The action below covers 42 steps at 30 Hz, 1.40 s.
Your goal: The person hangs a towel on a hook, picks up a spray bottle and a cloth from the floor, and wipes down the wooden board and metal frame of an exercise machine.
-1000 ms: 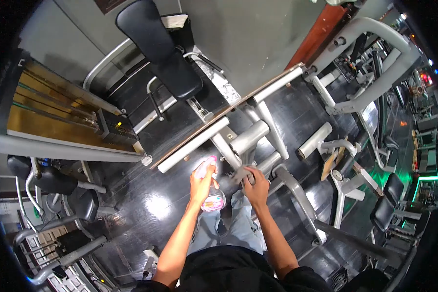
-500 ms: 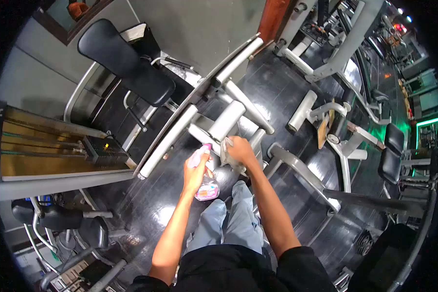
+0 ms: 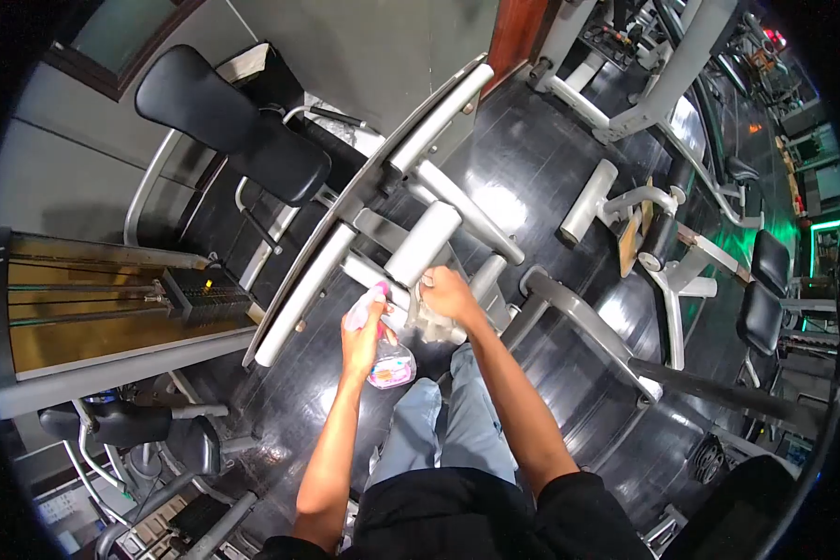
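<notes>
My left hand (image 3: 358,343) is wrapped round the neck of a clear spray bottle (image 3: 392,368) with a pink-and-white trigger head and a colourful label. The bottle's nozzle points toward a light grey machine frame. My right hand (image 3: 449,297) is closed on a pale cloth (image 3: 427,323), which hangs below the fingers. That hand is at the lower end of a thick grey tube (image 3: 426,243) on the frame; whether the cloth presses on it is hard to make out.
A black padded seat (image 3: 285,168) stands beyond the frame to the left. A weight stack (image 3: 207,297) is left of it. Curved grey machine arms (image 3: 579,322) and black pads (image 3: 761,317) lie to the right. Dark, shiny flooring (image 3: 513,149) runs between the machines.
The view has shifted slightly. My right hand has moved a little against the tube, and the cloth now hangs lower beneath it. My left hand still holds the spray bottle.
</notes>
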Available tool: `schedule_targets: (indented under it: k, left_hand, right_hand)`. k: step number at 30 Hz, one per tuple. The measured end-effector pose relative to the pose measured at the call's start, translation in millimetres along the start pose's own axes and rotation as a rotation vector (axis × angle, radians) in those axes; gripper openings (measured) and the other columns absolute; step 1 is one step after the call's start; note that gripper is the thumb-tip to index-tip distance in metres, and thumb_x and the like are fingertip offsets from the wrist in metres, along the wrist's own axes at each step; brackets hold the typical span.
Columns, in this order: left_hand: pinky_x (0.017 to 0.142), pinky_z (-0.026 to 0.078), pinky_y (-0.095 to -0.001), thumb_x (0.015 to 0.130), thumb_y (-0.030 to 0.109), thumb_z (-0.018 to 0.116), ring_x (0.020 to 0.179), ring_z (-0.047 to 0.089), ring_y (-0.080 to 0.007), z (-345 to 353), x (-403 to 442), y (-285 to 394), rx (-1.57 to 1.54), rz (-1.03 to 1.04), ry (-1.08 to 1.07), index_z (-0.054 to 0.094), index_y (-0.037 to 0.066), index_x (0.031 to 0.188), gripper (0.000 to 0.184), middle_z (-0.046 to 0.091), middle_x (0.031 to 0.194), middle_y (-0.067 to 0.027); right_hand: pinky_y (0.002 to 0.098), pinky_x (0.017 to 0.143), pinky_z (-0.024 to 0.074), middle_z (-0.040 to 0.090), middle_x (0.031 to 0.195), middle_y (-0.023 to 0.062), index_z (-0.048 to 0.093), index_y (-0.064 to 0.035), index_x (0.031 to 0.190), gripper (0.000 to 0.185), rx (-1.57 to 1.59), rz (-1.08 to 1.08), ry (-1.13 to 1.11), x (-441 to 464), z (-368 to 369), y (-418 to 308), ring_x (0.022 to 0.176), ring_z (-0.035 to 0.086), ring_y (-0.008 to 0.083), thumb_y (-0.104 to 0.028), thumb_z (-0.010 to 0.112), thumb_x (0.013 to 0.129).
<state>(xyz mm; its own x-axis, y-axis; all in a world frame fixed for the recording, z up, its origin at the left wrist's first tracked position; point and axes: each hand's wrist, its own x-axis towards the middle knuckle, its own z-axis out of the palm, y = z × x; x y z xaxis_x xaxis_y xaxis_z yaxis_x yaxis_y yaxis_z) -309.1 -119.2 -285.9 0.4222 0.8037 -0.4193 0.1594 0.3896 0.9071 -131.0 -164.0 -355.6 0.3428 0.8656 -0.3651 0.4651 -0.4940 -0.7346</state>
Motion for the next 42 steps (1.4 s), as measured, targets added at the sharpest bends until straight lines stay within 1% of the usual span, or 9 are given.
schedule_targets:
  k: [3,7,16,21,26,28,30,36,42]
  left_hand:
    - [0.049,0.050,-0.0301,0.097,0.029,0.057,0.049,0.059,-0.0148,1,3,-3,-0.022,0.024,0.024,0.063,-0.002,0.108,0.034,0.062,0.085,-0.0060]
    - [0.050,0.051,-0.0302,0.097,0.029,0.058,0.049,0.059,-0.0144,1,4,-6,-0.046,-0.019,0.015,0.061,-0.001,0.106,0.032,0.062,0.088,-0.0056]
    - [0.055,0.053,-0.0306,0.098,0.030,0.057,0.051,0.060,-0.0147,1,-6,-5,-0.071,0.012,0.005,0.060,-0.001,0.109,0.033,0.061,0.089,-0.0051]
    - [0.055,0.053,-0.0314,0.099,0.031,0.055,0.050,0.059,-0.0151,-30,-23,-10,-0.138,0.079,0.125,0.059,-0.002,0.116,0.038,0.061,0.087,-0.0063]
    - [0.054,0.054,-0.0317,0.099,0.030,0.056,0.049,0.059,-0.0151,-56,-45,-20,-0.156,0.076,-0.023,0.060,-0.003,0.111,0.035,0.061,0.086,-0.0073]
    - [0.051,0.051,-0.0322,0.099,0.031,0.054,0.049,0.059,-0.0176,-64,-53,-29,-0.086,0.049,-0.108,0.057,-0.005,0.121,0.042,0.060,0.089,-0.0082]
    - [0.050,0.051,-0.0316,0.099,0.031,0.054,0.049,0.059,-0.0174,-70,-59,-42,-0.098,0.040,-0.146,0.057,-0.005,0.122,0.043,0.060,0.088,-0.0081]
    - [0.048,0.049,-0.0274,0.100,0.025,0.056,0.049,0.059,-0.0138,-64,-68,-66,-0.163,0.015,-0.186,0.061,-0.002,0.110,0.030,0.062,0.086,-0.0071]
    - [0.046,0.047,-0.0270,0.099,0.026,0.057,0.049,0.058,-0.0135,-37,-51,-82,-0.262,0.001,-0.125,0.061,-0.001,0.110,0.030,0.062,0.086,-0.0058]
  right_hand:
    - [0.0460,0.079,0.0517,0.066,0.091,0.0284,0.065,-0.0028,0.110,0.036,0.157,0.045,0.181,-31,9,-2,0.089,0.065,0.0427,-0.025,0.061,0.083]
    - [0.0498,0.078,0.0507,0.067,0.091,0.0253,0.064,-0.0028,0.109,0.035,0.013,-0.066,0.038,-66,-23,8,0.086,0.065,0.0435,-0.026,0.064,0.083]
    - [0.0423,0.081,0.0523,0.056,0.113,0.0094,0.066,-0.0204,0.110,0.037,0.009,-0.473,0.357,-75,13,-39,0.108,0.054,0.0322,-0.012,0.073,0.075]
    - [0.0412,0.078,0.0550,0.057,0.115,0.0067,0.068,-0.0278,0.108,0.051,-0.104,-0.324,0.475,-95,32,-30,0.111,0.054,0.0303,-0.006,0.075,0.063]
    - [0.0382,0.085,0.0494,0.060,0.109,0.0093,0.071,-0.0195,0.105,0.046,-0.110,-0.237,0.614,-134,43,22,0.102,0.057,0.0316,0.003,0.070,0.065]
    - [0.0370,0.085,0.0487,0.060,0.107,0.0100,0.071,-0.0171,0.106,0.045,-0.074,-0.216,0.655,-135,45,18,0.102,0.058,0.0314,0.005,0.068,0.067]
    - [0.0340,0.085,0.0468,0.060,0.104,0.0112,0.070,-0.0128,0.108,0.043,0.222,-0.075,0.770,-116,43,0,0.100,0.058,0.0305,0.006,0.065,0.070]
    - [0.0358,0.094,0.0441,0.061,0.108,0.0119,0.069,-0.0144,0.112,0.049,0.125,-0.056,0.891,-123,67,14,0.106,0.058,0.0321,0.007,0.065,0.068]
    - [0.0311,0.095,0.0437,0.065,0.111,0.0104,0.068,-0.0054,0.110,0.035,0.230,0.079,0.853,-170,71,52,0.106,0.061,0.0224,0.006,0.062,0.078]
